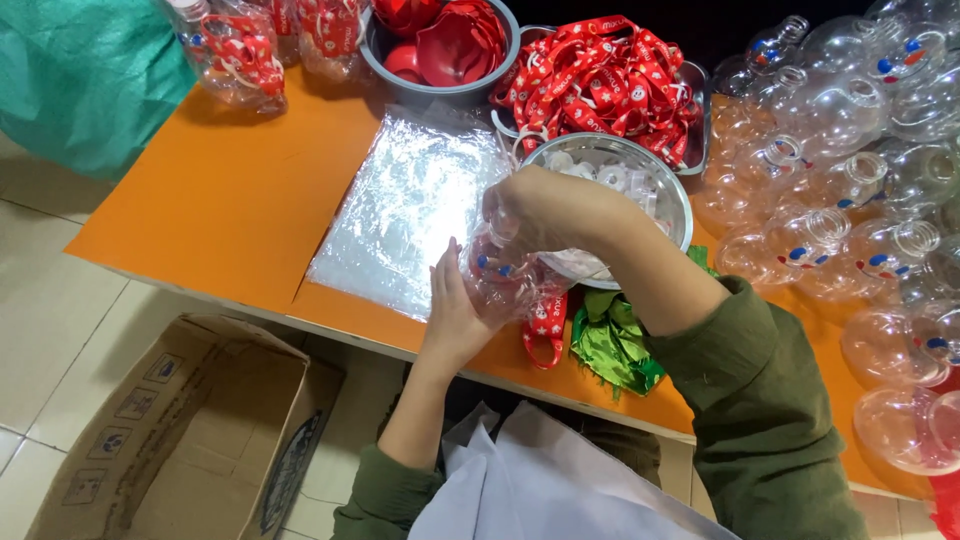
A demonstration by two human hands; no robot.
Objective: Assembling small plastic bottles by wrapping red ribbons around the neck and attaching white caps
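Holding a clear plastic bottle (505, 280) over the near edge of the orange table (230, 200), the person had both hands closed on it. The left hand (455, 315) cupped the bottle's side from below, fingers wrapped against the plastic; the right hand (545, 210) clamped down on its top, though whether the fingers pinched a cap there could not be made out. A red ribbon (545, 325) hung from the bottle toward the table edge.

Just behind the bottle stood a steel bowl (672, 195) of white caps, partly hidden by the right hand. To the left of that bowl lay a flat stack of clear plastic bags (405, 210). Beyond the bowl sat a metal tray of red lanyards (600, 80), and left of the tray a grey bowl with red pieces (440, 45). Right of the steel bowl, empty clear bottles (850, 200) were heaped together. Green foil (610, 345) lay below the bowl, near the table edge. A cardboard box (190, 430) stood open on the floor, well left of the bowl.
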